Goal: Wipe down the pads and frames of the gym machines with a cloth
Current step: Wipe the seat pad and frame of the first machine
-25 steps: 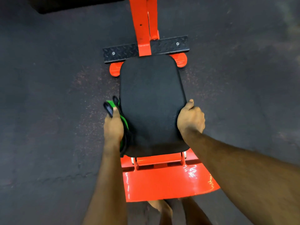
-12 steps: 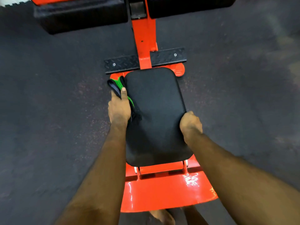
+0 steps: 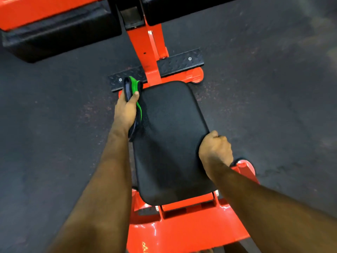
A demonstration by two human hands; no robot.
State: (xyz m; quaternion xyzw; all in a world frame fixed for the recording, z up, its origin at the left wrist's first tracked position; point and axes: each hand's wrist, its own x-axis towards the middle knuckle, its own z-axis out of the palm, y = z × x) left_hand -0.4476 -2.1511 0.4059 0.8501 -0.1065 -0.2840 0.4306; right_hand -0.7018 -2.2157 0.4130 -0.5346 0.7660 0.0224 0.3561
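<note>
Rubber flooring (image 3: 45,125), dark and speckled, fills the left side. Above it at the top left sits a long black upper pad (image 3: 60,33) with an orange panel along its far edge. Next comes the left hand (image 3: 125,112), which grips a folded green and black cloth (image 3: 132,87). The thumb lies straight along the top of the cloth and the other fingers curl round it out of sight. The cloth sits against the far left edge of the black seat pad (image 3: 171,139), and its front fold sticks out over the black tread plate (image 3: 179,63). An orange frame post (image 3: 147,52) rises from behind the seat pad toward the upper pad. Below the seat pad, a glossy orange base plate (image 3: 182,230) spreads toward the camera. The right hand (image 3: 215,148) holds the seat pad's right edge, thumb on top and fingers curled together under the rim. Just beside that wrist, an orange foot (image 3: 244,167) rests on the floor.
</note>
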